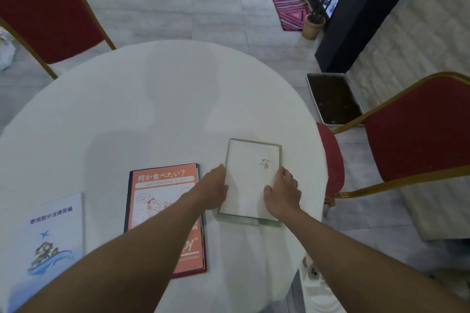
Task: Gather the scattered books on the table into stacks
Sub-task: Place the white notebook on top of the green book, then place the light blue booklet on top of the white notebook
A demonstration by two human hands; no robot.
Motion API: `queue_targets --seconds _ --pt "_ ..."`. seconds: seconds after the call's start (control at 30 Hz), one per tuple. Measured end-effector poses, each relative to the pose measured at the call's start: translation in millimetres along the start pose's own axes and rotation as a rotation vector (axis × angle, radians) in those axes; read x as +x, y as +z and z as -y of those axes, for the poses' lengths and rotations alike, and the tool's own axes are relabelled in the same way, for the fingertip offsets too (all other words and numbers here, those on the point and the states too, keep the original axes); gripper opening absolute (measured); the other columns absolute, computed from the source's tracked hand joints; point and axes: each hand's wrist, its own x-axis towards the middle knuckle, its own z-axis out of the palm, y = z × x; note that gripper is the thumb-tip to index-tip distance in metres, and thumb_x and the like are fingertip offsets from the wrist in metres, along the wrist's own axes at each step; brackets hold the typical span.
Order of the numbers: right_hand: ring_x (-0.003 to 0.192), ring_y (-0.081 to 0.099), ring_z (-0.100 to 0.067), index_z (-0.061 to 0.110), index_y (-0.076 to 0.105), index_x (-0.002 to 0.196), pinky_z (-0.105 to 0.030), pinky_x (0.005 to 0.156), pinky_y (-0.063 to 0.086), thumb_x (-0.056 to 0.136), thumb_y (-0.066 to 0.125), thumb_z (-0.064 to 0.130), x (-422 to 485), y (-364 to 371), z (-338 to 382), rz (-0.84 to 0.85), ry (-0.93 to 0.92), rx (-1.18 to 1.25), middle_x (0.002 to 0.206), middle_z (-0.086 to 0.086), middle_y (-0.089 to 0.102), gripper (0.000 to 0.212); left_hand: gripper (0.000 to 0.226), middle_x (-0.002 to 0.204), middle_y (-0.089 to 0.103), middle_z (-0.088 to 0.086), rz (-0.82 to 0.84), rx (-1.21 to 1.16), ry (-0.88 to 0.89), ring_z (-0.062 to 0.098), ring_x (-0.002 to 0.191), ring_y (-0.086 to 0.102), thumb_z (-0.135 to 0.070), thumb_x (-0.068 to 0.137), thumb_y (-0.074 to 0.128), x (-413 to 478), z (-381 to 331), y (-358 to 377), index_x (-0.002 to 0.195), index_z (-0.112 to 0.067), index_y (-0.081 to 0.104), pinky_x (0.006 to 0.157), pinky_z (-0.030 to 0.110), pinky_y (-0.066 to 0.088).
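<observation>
Holding white book [250, 180], left hand [216, 189], right hand [282, 195], green book [268, 223] beneath

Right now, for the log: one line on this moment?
left hand, right hand: on white book; white book: atop green book; orange book: apart

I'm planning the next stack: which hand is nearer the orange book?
Left. The left hand is just right of the orange book, at the white book's left edge; the right hand is at its far right edge.
</observation>
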Motion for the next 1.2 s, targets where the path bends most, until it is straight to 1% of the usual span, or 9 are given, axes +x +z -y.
queue_targets --seconds 0.07,0.2,0.33,0.5,0.63,0.83,1.0,1.1,1.2 --pt "0.137 0.031 -0.032 0.01 0.025 0.149 -0.045 0.108 0.031 0.097 0.044 0.027 -1.8 -0.6 9.3 -0.043 -0.025 0.001 0.158 -0.008 0.025 0.058 0.062 0.161 0.023 0.013 -0.045 0.011 0.013 0.029 0.148 0.025 -0.02 0.101 0.043 -6.7 10.3 -6.2 0.154 -0.004 0.015 0.117 0.038 0.024" --pt "0.148 0.017 -0.028 0.012 0.019 0.155 -0.045 0.117 0.019 0.099 0.043 0.037 -0.7 4.3 35.6 -0.019 -0.109 -0.007 0.164 -0.006 0.015 0.066 0.051 0.155 0.034 0.014 -0.142 -0.002 -0.003 0.03 0.142 0.034 -0.017 0.099 0.045 -20.8 39.8 -18.4 0.147 -0.004 0.03 0.113 0.04 0.033" --pt "0.145 0.028 -0.026 0.012 0.028 0.151 -0.042 0.115 0.024 0.098 0.046 0.04 -8.4 21.0 81.5 0.028 -0.255 0.041 0.159 -0.006 0.03 0.063 0.062 0.161 0.023 0.01 -0.256 -0.01 -0.112 0.029 0.148 0.024 -0.022 0.1 0.046 -45.9 83.6 -34.0 0.154 -0.008 0.02 0.117 0.041 0.029" --pt "0.147 0.028 -0.026 0.013 0.026 0.154 -0.04 0.117 0.025 0.099 0.043 0.046 -24.6 53.8 145.1 0.112 -0.404 0.031 0.16 -0.008 0.031 0.067 0.046 0.141 0.045 0.011 -0.372 -0.004 -0.241 0.029 0.127 0.048 -0.026 0.096 0.048 -80.1 145.9 -48.9 0.138 -0.012 0.04 0.103 0.044 0.046" --pt "0.148 0.026 -0.025 0.013 0.025 0.155 -0.039 0.119 0.023 0.101 0.042 0.042 -43.4 84.8 193.3 0.219 -0.516 0.012 0.161 -0.006 0.03 0.064 0.052 0.145 0.039 0.014 -0.399 0.004 -0.408 0.032 0.132 0.042 -0.031 0.097 0.045 -109.5 195.6 -55.4 0.142 -0.006 0.035 0.106 0.043 0.04" --pt "0.144 0.032 -0.025 0.012 0.032 0.152 -0.041 0.118 0.029 0.1 0.049 0.039 -75.2 137.1 258.0 0.344 -0.692 -0.032 0.155 -0.007 0.038 0.061 0.052 0.141 0.041 0.016 -0.415 0.037 -0.641 0.032 0.127 0.043 -0.033 0.097 0.046 -152.8 263.0 -52.1 0.139 -0.004 0.038 0.103 0.04 0.04" --pt "0.133 0.038 -0.027 0.013 0.033 0.151 -0.039 0.111 0.034 0.097 0.052 0.039 -97.6 176.3 286.2 0.431 -0.807 -0.178 0.143 -0.008 0.047 0.063 0.049 0.139 0.036 0.013 -0.465 -0.127 -0.855 0.031 0.129 0.039 -0.034 0.093 0.052 -173.4 298.4 -41.5 0.133 -0.008 0.04 0.098 0.044 0.043" --pt "0.126 0.04 -0.029 0.015 0.039 0.146 -0.041 0.105 0.038 0.094 0.055 0.042 -108.6 198.0 290.0 0.457 -0.892 -0.307 0.138 -0.008 0.044 0.061 0.063 0.143 0.032 0.012 -0.486 -0.248 -0.93 0.031 0.134 0.032 -0.041 0.09 0.058 -177.1 310.5 -34.2 0.139 -0.01 0.033 0.101 0.048 0.04" --pt "0.122 0.04 -0.029 0.025 0.036 0.146 -0.042 0.099 0.04 0.088 0.056 0.051 -113.3 210.9 294.7 0.418 -0.927 -0.426 0.134 -0.004 0.04 0.067 0.073 0.138 0.035 0.014 -0.523 -0.277 -0.92 0.033 0.128 0.036 -0.044 0.085 0.064 -177.0 320.5 -32.4 0.141 -0.009 0.031 0.098 0.047 0.04"
